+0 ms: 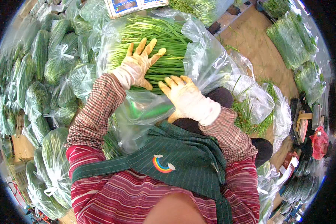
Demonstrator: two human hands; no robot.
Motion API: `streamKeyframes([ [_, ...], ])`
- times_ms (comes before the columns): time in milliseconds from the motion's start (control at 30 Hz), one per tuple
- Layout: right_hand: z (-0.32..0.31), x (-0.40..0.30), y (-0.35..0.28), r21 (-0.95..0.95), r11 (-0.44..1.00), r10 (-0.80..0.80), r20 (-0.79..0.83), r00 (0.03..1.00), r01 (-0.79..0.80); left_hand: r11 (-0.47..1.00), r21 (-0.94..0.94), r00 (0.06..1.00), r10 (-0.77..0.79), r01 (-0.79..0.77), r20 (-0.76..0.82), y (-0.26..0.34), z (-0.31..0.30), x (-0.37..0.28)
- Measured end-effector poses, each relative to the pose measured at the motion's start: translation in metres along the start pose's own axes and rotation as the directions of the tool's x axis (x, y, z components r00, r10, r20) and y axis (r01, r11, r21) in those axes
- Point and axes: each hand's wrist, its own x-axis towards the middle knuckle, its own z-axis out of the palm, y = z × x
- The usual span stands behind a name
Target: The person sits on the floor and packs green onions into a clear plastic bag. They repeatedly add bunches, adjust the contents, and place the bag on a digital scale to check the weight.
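A large bundle of long green leafy stalks, which look like garlic chives (pixel 168 60), lies crosswise before me in an opened clear plastic bag (pixel 204 53). Both hands wear white gloves with yellowish fingers. My left hand (pixel 141 63) is spread flat on the stalks, fingers apart. At the bundle's near edge, my right hand (pixel 182 92) rests with its fingertips on the stalks and bag, its thumb pointing down towards my lap. Neither hand is closed around anything. Part of the bag hangs over the near side, below the stalks.
Many tied plastic bags of green produce (pixel 60 56) are piled at the left. A scale with a display (pixel 134 5) stands beyond the bundle. Loose green stalks (pixel 247 112) and crumpled plastic (pixel 254 98) lie at my right. More bagged greens (pixel 291 42) lie at the far right.
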Motion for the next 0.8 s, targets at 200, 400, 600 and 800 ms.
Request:
streamKeyframes([
  [200, 0.026, -0.071, 0.006, 0.539, 0.841, -0.051, -0.002, 0.999, 0.043, 0.988, 0.028, 0.977, -0.148, 0.154, -0.152, -0.012, 0.018, 0.029],
  [400, -0.010, -0.084, 0.015, 0.554, 0.813, 0.021, 0.279, 0.960, -0.178, 0.950, -0.172, 0.962, -0.270, 0.260, -0.042, -0.039, -0.001, 0.065],
  [600, 0.036, -0.094, 0.088, 0.910, -0.043, 0.689, 0.327, 0.647, -0.413, 0.968, -0.210, 0.978, -0.167, 0.139, -0.124, -0.025, 0.008, 0.031],
  [800, 0.007, -0.015, 0.079, 0.622, 0.626, 0.729, -0.254, 0.635, -0.470, 0.950, -0.299, 0.971, -0.152, 0.092, -0.185, -0.038, 0.015, 0.026],
])
